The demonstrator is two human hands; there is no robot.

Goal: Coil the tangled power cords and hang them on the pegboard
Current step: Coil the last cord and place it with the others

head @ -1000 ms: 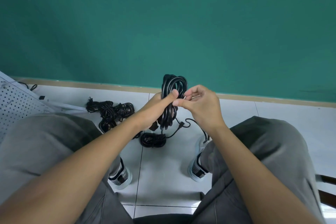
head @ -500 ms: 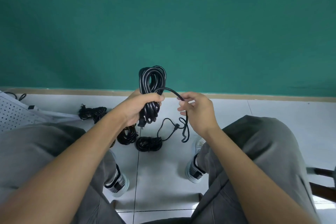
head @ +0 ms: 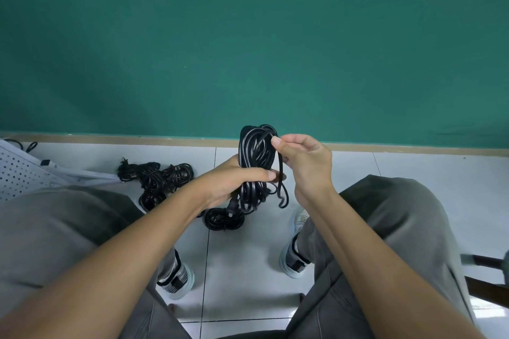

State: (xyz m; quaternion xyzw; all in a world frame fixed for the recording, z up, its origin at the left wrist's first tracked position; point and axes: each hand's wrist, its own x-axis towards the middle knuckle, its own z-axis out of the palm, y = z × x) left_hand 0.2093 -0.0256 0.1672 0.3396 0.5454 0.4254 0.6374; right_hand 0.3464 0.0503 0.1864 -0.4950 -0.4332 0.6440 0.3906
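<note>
My left hand grips a coiled black power cord around its middle and holds it upright between my knees. My right hand pinches the cord's loose end beside the top of the coil; the tail hangs down in a small loop. On the floor lie a tangle of black cords to the left and one small coil below my left hand. The white pegboard lies at the far left edge.
I sit with grey-trousered knees on both sides and white shoes on the white tiled floor. A green wall rises straight ahead. A dark chair frame shows at the right edge.
My right hand has carried the loose end up and in against the top of the coil. The coil in my left hand has shifted to the right and lower in view.
</note>
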